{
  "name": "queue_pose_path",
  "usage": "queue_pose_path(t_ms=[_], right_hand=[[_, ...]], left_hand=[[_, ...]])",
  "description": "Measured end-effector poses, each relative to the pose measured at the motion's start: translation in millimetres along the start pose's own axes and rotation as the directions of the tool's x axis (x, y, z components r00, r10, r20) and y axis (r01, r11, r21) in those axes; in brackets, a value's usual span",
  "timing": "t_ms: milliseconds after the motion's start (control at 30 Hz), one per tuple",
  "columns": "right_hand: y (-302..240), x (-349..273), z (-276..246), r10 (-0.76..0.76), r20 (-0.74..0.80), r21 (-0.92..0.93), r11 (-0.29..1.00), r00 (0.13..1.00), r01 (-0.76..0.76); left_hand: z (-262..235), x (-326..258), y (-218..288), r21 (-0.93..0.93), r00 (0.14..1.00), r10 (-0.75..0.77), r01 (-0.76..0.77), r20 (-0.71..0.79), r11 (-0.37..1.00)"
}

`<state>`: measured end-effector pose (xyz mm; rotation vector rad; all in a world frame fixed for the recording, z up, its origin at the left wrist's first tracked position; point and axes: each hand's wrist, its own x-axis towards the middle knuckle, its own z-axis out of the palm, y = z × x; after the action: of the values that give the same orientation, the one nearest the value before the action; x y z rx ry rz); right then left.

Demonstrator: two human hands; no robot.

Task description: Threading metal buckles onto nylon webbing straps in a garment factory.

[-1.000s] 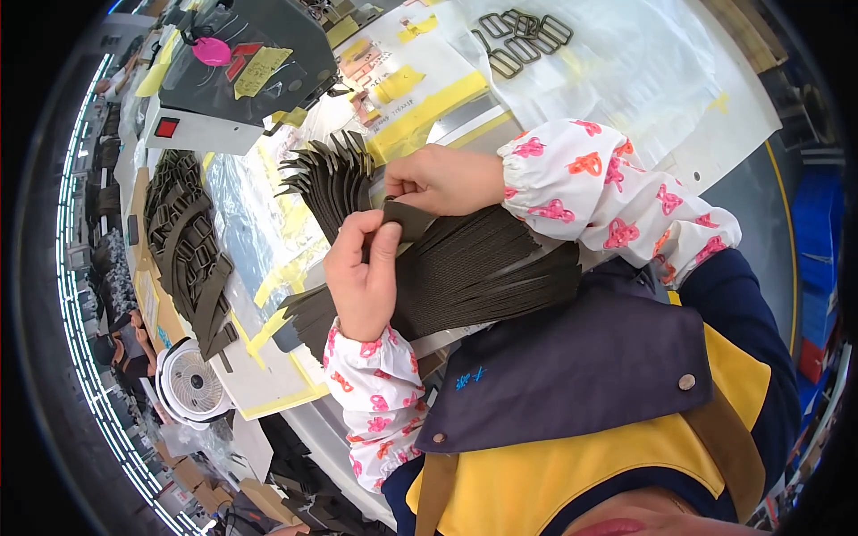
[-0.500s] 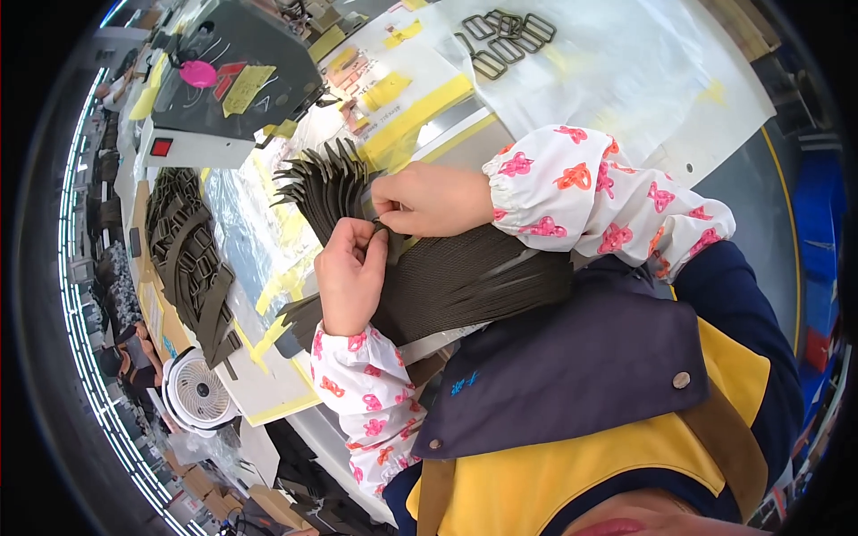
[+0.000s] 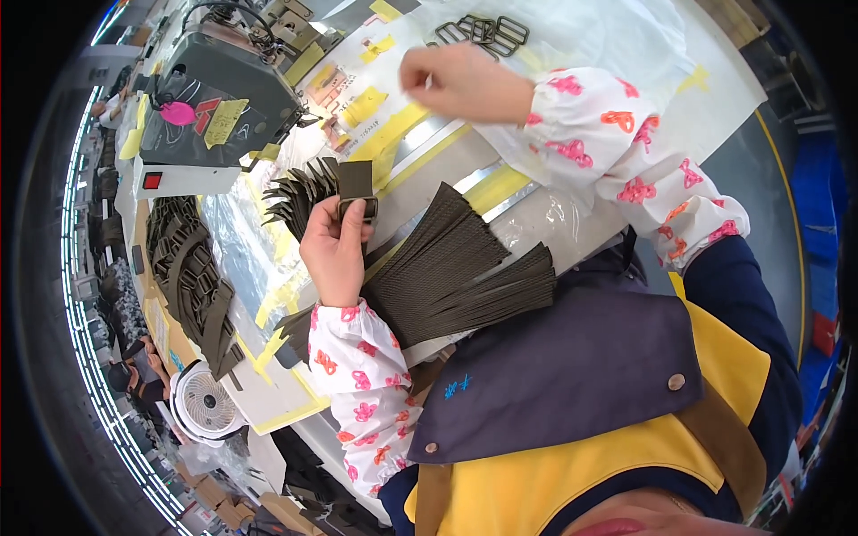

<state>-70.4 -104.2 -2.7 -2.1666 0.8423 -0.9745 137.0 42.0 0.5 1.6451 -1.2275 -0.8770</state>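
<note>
at a cluttered sewing desk (image 3: 554,192), the left hand (image 3: 332,250) pinches a dark webbing strap (image 3: 356,181) threaded through a metal buckle (image 3: 357,210), holding it upright above a fanned stack of straps (image 3: 447,277) at the desk's near edge — the right hand (image 3: 451,80), fingers loosely curled and holding nothing visible, reaches toward a cluster of loose buckles (image 3: 483,31) near the far edge, beside the sewing machine (image 3: 219,94).
</note>
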Motion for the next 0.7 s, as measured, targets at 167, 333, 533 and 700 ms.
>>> queue_pose_path(t_ms=[167,333,533,700], right_hand=[[56,4,-46,0.096,-0.170,-0.631,0.753,0.981,-0.184],[67,7,-50,0.170,-0.225,-0.675,0.683,0.959,-0.279],[88,14,-35,0.158,-0.279,-0.634,0.711,0.947,-0.306],[130,23,-14,0.095,-0.275,-0.559,0.794,0.957,-0.240]], left_hand=[[23,-14,19,0.074,0.939,0.282,-0.272,-0.197,0.959],[27,-22,19,0.398,0.908,0.247,-0.376,0.338,0.837],[25,-20,19,0.395,0.887,0.137,-0.329,0.440,0.858],[19,-13,15,0.376,0.906,0.094,-0.264,0.414,0.888]])
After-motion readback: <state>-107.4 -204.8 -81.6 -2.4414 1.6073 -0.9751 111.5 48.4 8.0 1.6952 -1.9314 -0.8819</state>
